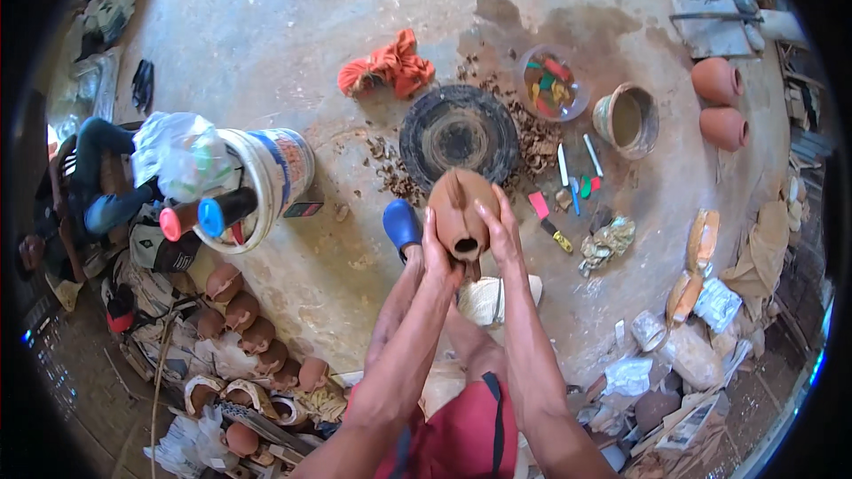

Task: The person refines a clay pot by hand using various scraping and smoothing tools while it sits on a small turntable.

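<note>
Between my two hands is a reddish-brown clay pot point(461, 200), tilted so that a dark round opening faces me. A ridge-like piece stands up along its top, and a small clay bit juts out below the opening. My left hand point(437, 250) wraps the pot's left side, and my right hand point(502, 235) cups its right side with the fingers along the wall. Just beyond the pot lies a dark round turntable point(457, 135) with a ringed, clay-smeared middle. Clay scraps point(538, 144) are scattered around it.
Right of the turntable stand a clear tub point(555, 84) of colourful pieces and a bucket of murky water point(626, 120). A knife point(561, 238) and other small tools lie nearby. An orange cloth point(388, 66) sits beyond; a white bucket point(293, 164) stands left. Several clay pots point(257, 334) line the lower left.
</note>
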{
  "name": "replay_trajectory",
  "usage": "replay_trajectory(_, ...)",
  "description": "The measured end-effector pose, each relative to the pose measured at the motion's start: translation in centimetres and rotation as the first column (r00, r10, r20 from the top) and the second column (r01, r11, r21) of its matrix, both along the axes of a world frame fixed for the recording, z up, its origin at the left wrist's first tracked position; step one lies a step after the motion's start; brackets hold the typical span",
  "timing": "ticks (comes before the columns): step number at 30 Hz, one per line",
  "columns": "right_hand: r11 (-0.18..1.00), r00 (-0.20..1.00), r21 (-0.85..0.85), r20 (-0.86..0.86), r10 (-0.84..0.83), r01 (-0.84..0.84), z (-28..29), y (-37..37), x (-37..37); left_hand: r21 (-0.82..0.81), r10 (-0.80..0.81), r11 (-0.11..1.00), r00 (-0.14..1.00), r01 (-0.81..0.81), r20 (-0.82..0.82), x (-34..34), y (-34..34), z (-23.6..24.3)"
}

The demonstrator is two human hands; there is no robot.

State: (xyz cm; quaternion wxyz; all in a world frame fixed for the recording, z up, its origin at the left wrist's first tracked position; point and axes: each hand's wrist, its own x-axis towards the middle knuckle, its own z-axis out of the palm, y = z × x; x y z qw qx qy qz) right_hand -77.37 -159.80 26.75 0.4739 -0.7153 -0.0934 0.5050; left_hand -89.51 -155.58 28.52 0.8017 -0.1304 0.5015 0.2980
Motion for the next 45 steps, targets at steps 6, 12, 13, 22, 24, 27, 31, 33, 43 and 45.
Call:
replay_trajectory(6, 0.993, 0.997, -0.103, 0.029, 0.066, -0.062, -8.6, 5.9, 3.3, 0.002, -0.052, 0.999, 0.999, 0.052, 0.008, 2.2, 4.5, -10.9)
replay_trajectory(12, 0.982, 0.986, -0.095, 0.03, 0.164, -0.161, -15.2, 8.6, 7.4, -0.005, -0.07, 0.998, 0.996, 0.07, -0.062, 5.9, 7.1, -16.7)
replay_trajectory(13, 0.98, 0.985, -0.112, 0.02, 0.169, -0.166, -15.8, 9.2, 7.7, -0.008, -0.055, 0.998, 0.995, 0.054, -0.079, 6.1, 7.5, -17.3)
replay_trajectory(22, 0.968, 0.972, -0.105, -0.079, 0.221, -0.228, -18.7, 10.2, 9.7, -0.064, 0.02, 0.998, 0.992, -0.028, -0.123, 7.3, 7.3, -19.7)
replay_trajectory(24, 0.96, 0.967, -0.117, -0.044, 0.252, -0.256, -19.7, 9.3, 10.7, -0.073, 0.027, 0.997, 0.993, -0.036, -0.118, 8.4, 6.4, -19.4)
replay_trajectory(27, 0.943, 0.948, -0.102, 0.004, 0.319, -0.317, -20.4, 9.4, 10.8, -0.019, 0.012, 1.0, 0.998, -0.013, -0.067, 8.1, 6.8, -19.5)
replay_trajectory(31, 0.909, 0.909, -0.095, 0.058, 0.412, -0.406, -21.5, 8.9, 11.5, 0.071, -0.075, 0.994, 0.996, 0.079, -0.053, 7.2, 5.8, -18.5)
replay_trajectory(33, 0.82, 0.771, -0.163, 0.282, 0.572, -0.549, -23.2, 8.7, 13.9, -0.064, -0.188, 0.982, 0.959, 0.178, -0.213, 5.6, 5.0, -19.3)
replay_trajectory(43, 0.817, 0.959, 0.577, 0.214, -0.183, 0.027, -4.2, 23.6, 14.9, 0.297, -0.49, 0.328, 0.43, 0.897, -0.758, -4.0, 7.3, -2.2)
replay_trajectory(45, 0.618, 0.996, 0.785, 0.081, -0.025, -0.048, -3.4, 25.4, 10.1, 0.24, -0.384, 0.248, 0.323, 0.938, -0.865, -5.5, 7.2, 2.7)
